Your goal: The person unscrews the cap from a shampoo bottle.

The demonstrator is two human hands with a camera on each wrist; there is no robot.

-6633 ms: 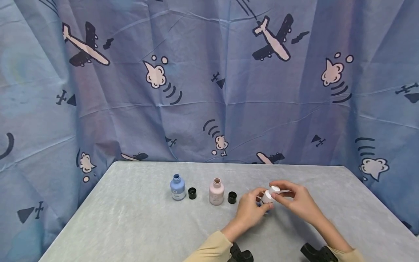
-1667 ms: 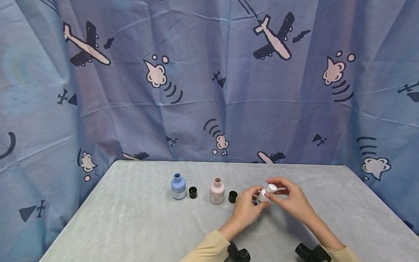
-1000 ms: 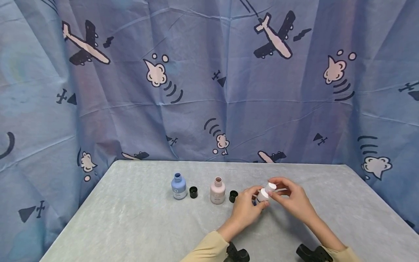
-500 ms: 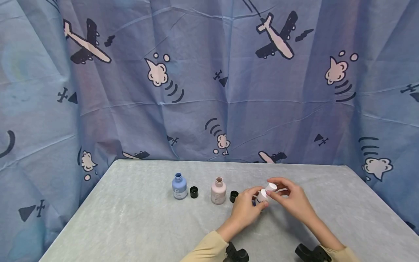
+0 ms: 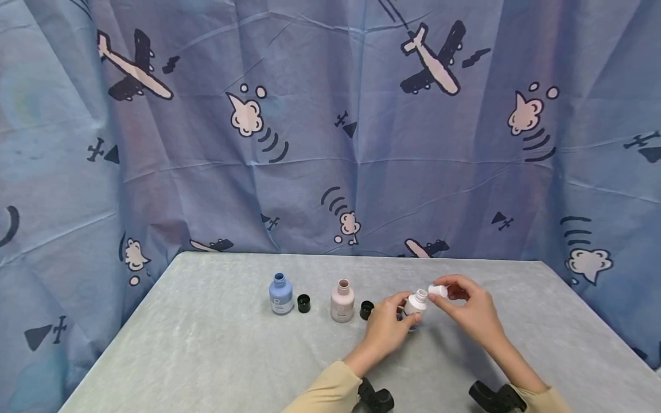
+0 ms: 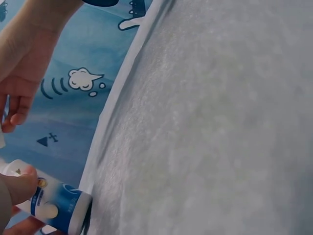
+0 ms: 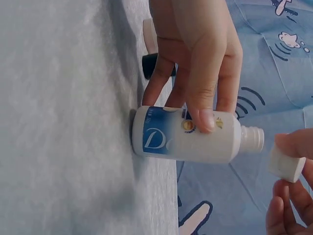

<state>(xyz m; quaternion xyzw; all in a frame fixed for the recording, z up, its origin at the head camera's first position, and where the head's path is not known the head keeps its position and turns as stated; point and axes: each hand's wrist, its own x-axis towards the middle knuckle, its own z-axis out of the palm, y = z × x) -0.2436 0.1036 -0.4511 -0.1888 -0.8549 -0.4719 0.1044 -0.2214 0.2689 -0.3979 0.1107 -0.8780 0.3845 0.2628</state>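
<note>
My left hand (image 5: 386, 328) grips a white bottle (image 5: 416, 303) with a blue-printed label, thumb on the near side. The bottle (image 7: 195, 136) stands on the table, its threaded neck bare in the right wrist view. Just off that neck, my right hand (image 5: 474, 310) pinches a white screw cap (image 5: 438, 291) between thumb and fingers. The cap (image 7: 285, 164) is apart from the bottle and tilted. In the left wrist view the bottle (image 6: 61, 205) shows its label, while the cap is mostly cut off at the edge.
Left of the hands stand an uncapped pink bottle (image 5: 342, 304) and an uncapped blue bottle (image 5: 281, 297). A black cap (image 5: 366, 310) lies beside the pink bottle, another black cap (image 5: 303, 303) beside the blue one. A printed curtain (image 5: 330, 126) hangs behind the grey-white table (image 5: 206, 355).
The white cap has come off the bottle's neck and moved right with my right hand, baring the opening. My left hand stays on the bottle. The other bottles stay put.
</note>
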